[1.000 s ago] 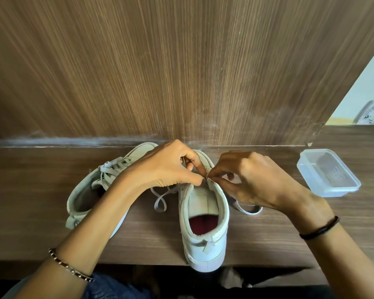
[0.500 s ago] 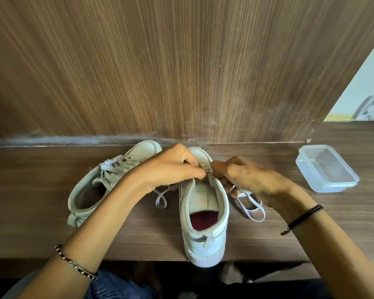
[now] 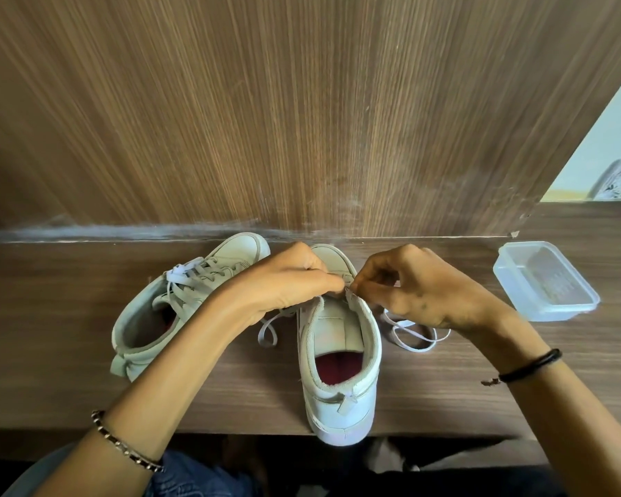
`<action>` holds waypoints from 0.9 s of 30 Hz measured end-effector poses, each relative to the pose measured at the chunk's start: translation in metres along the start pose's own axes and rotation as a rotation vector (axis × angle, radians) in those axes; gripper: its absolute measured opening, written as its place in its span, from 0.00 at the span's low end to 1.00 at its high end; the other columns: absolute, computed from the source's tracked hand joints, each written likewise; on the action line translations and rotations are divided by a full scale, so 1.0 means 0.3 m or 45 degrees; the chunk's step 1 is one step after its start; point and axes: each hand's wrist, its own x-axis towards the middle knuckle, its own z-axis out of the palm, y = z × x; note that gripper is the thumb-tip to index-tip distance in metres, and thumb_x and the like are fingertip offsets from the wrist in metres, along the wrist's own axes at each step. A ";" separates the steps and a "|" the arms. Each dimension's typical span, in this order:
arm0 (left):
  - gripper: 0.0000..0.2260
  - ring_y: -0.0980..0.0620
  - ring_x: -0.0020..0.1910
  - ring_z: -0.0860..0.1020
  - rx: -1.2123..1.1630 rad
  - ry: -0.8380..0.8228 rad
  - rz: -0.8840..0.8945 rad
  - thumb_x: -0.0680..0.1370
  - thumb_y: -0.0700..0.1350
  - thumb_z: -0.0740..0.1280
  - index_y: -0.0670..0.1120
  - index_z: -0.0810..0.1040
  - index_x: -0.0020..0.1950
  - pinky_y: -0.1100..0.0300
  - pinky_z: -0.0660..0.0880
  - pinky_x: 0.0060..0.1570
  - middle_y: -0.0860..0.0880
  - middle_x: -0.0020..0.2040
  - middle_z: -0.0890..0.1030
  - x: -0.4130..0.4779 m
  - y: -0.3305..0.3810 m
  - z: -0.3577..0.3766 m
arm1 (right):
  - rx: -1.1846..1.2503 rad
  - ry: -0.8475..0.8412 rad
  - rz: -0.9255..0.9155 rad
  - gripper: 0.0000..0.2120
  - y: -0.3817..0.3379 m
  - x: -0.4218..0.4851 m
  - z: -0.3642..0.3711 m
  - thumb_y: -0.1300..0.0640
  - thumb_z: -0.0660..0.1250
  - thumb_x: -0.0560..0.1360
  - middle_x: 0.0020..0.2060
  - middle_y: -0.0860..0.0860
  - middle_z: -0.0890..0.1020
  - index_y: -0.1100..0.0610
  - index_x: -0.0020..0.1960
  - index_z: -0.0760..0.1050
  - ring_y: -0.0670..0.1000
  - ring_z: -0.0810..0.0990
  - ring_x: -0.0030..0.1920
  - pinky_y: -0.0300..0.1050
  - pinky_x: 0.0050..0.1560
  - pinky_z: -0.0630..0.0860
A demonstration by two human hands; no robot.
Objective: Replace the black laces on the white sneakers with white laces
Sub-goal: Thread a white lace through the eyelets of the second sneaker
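Wooden counter [image 3: 69, 353] carried the middle sneaker [image 3: 341, 353], toe at twelve o'clock; left hand [image 3: 287, 281] and right hand [image 3: 427, 292] pinched its white lace [image 3: 407, 323] near the top eyelets.

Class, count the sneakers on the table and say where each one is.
2. The left sneaker lies laced, toe angled toward the wall. The middle sneaker points straight at the wall, heel over the table's front edge. No others seem hidden.
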 end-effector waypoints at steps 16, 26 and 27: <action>0.18 0.54 0.45 0.83 0.057 0.062 -0.082 0.83 0.57 0.63 0.46 0.84 0.45 0.61 0.78 0.43 0.49 0.44 0.86 -0.052 -0.081 -0.081 | 0.567 -0.184 0.414 0.19 -0.053 -0.006 0.029 0.54 0.60 0.83 0.30 0.50 0.72 0.57 0.34 0.71 0.45 0.71 0.28 0.41 0.33 0.69; 0.14 0.59 0.44 0.82 0.022 -0.157 0.010 0.81 0.55 0.67 0.44 0.82 0.47 0.59 0.79 0.51 0.47 0.46 0.85 -0.065 -0.091 -0.089 | 0.480 -0.198 0.334 0.14 -0.025 -0.010 -0.004 0.53 0.70 0.80 0.29 0.50 0.74 0.59 0.39 0.79 0.47 0.69 0.31 0.41 0.35 0.67; 0.14 0.57 0.44 0.83 -0.016 -0.126 0.012 0.81 0.54 0.68 0.44 0.83 0.47 0.59 0.79 0.51 0.46 0.47 0.85 -0.066 -0.091 -0.089 | 0.507 -0.178 0.330 0.14 -0.022 -0.008 -0.001 0.54 0.70 0.80 0.30 0.51 0.76 0.59 0.39 0.79 0.47 0.71 0.31 0.40 0.36 0.69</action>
